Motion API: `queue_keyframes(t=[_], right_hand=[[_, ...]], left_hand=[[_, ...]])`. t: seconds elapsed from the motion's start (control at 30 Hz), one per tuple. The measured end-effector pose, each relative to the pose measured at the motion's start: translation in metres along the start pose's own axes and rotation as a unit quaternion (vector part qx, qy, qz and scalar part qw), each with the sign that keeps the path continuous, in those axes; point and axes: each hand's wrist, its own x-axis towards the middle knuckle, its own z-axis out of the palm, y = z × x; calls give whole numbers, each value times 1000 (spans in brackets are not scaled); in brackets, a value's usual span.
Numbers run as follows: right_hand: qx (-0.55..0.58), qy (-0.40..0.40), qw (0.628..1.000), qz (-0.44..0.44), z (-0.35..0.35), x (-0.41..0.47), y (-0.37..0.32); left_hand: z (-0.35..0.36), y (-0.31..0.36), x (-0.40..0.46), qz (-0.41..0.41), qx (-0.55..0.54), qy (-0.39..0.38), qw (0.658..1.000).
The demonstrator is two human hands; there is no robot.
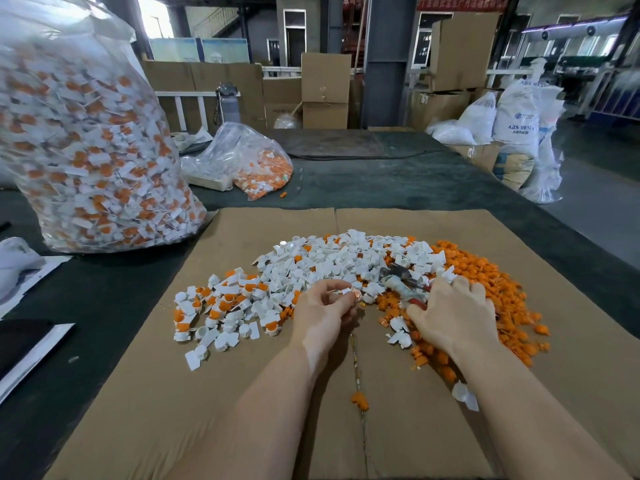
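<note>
On a sheet of brown cardboard (270, 393) lies a spread of small plastic parts: white pieces (343, 258) in the middle, orange pieces (485, 271) to the right, and joined white-and-orange pieces (221, 303) to the left. My left hand (323, 311) pinches a small white-and-orange part (350, 292) between its fingertips. My right hand (453, 313) rests palm down on the orange pile, its fingers spread over the parts beside a tool with a red handle (403, 284). What lies under the right palm is hidden.
A big clear bag (86, 133) full of joined parts stands at the left. A smaller open bag (249, 161) lies behind it on the dark table (398, 181). Cardboard boxes (323, 88) and white sacks (516, 116) stand at the back and right.
</note>
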Motion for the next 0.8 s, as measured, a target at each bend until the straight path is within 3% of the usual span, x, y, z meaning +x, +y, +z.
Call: queue_keyframes(t=[0.1,0.3,0.5,0.8], right_hand=[[53,0,998,-42,-11,-6,-7],[245,-182,946,-113,-31,-22,-20],[281,-266,916,-107,-36,-30,-19],[286,-290,906,-119,-35,-33,-21]], left_hand=[[0,0,2,-6,-23,7,1000],[-1,3,5,-30,-88,29,995],[-1,2,7,-35,-80,48,995],[-1,-1,10,-38,-87,85,992]])
